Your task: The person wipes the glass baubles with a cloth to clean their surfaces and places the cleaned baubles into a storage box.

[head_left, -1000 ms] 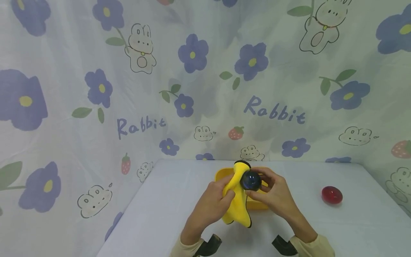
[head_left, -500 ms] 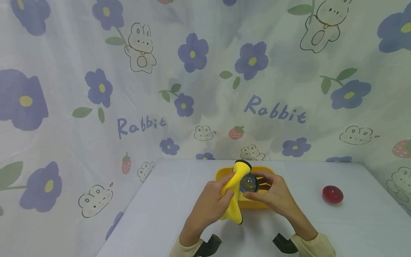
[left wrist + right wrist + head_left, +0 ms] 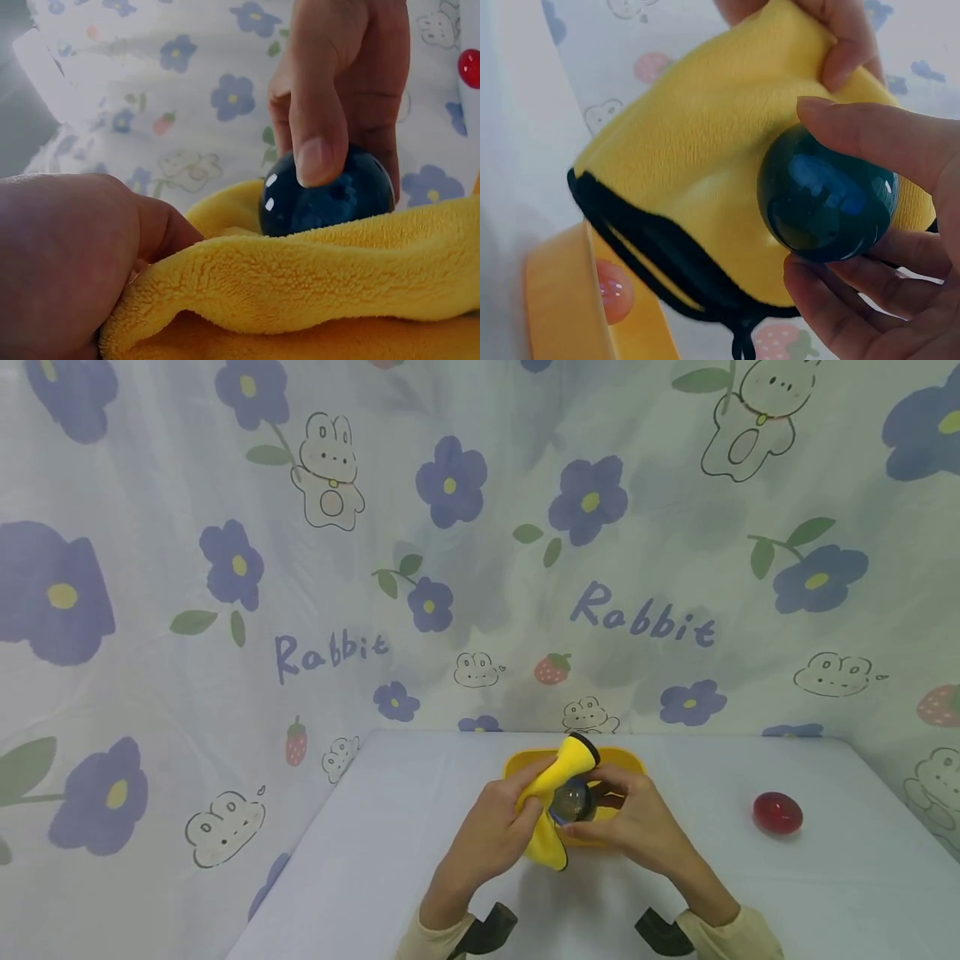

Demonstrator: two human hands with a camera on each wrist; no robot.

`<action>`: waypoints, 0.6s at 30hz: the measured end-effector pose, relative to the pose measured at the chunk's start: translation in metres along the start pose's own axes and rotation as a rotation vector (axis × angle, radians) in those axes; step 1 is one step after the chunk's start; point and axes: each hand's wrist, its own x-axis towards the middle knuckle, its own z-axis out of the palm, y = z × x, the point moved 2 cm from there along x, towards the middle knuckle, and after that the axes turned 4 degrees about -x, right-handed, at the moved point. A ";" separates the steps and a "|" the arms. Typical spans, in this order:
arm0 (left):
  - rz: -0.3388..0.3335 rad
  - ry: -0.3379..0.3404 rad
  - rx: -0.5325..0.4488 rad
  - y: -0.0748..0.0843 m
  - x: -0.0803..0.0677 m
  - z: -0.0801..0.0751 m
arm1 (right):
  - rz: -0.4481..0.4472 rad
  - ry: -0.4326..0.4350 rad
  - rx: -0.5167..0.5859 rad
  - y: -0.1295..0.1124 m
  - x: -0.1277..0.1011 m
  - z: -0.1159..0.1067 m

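**Dark ball held against a yellow cloth**

The right hand [image 3: 637, 827] pinches a glossy dark blue ball [image 3: 826, 196] between thumb and fingers, leaving most of its surface bare. The left hand [image 3: 491, 835] bunches a yellow microfibre cloth [image 3: 315, 289] against it — both raised just above a yellow tray [image 3: 630, 762]. A red ball [image 3: 777, 813] lies well apart on the white table [image 3: 825, 893].

Left hand [image 3: 495, 827] presses yellow cloth [image 3: 557, 793] against right hand's [image 3: 637, 827] ball [image 3: 573, 802].
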 end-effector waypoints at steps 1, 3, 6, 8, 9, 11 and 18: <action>0.002 -0.009 -0.006 -0.002 0.001 0.000 | -0.004 -0.003 0.006 -0.001 0.000 0.000; -0.001 -0.031 -0.023 -0.005 0.002 0.000 | -0.012 -0.011 0.009 -0.002 -0.002 0.001; -0.012 -0.065 -0.046 -0.008 0.003 -0.001 | -0.036 -0.018 0.007 -0.004 -0.003 0.002; -0.022 -0.083 -0.061 -0.010 0.004 -0.002 | -0.060 -0.015 0.002 -0.005 -0.004 0.002; -0.026 -0.091 -0.068 -0.011 0.004 -0.002 | -0.075 -0.010 0.001 -0.005 -0.004 0.002; -0.037 -0.105 -0.086 -0.012 0.005 -0.003 | -0.104 0.002 0.005 -0.006 -0.005 0.001; -0.088 -0.148 -0.155 -0.019 0.006 -0.004 | -0.192 0.056 0.057 -0.007 -0.005 -0.002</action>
